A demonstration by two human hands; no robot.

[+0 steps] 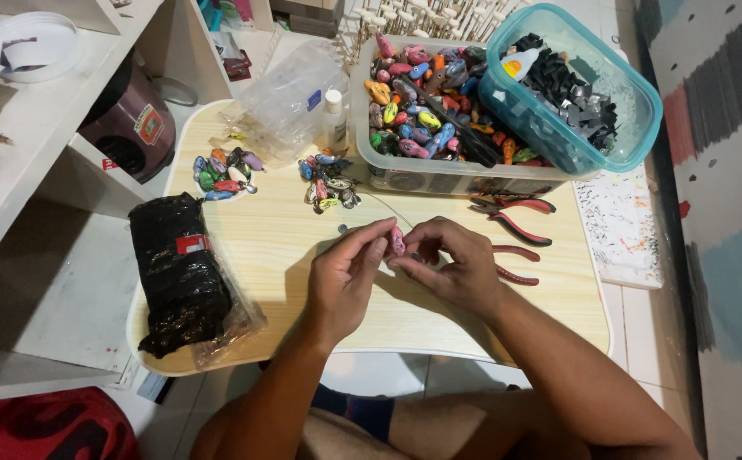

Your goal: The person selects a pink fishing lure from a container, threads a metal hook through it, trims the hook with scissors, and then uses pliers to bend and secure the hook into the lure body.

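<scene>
Head view: left hand and right hand meet over the middle of the small wooden lap table, both pinching one small pink painted lure body between fingertips. Red-handled pliers lie just beside the right hand, toward the right edge. A clear tub of coloured lure bodies stands at the far edge; a black plastic bundle lies at the left edge.

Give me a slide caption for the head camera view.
Both hands, left and right, pinch a small pink painted lure body over a pale wooden table.
</scene>
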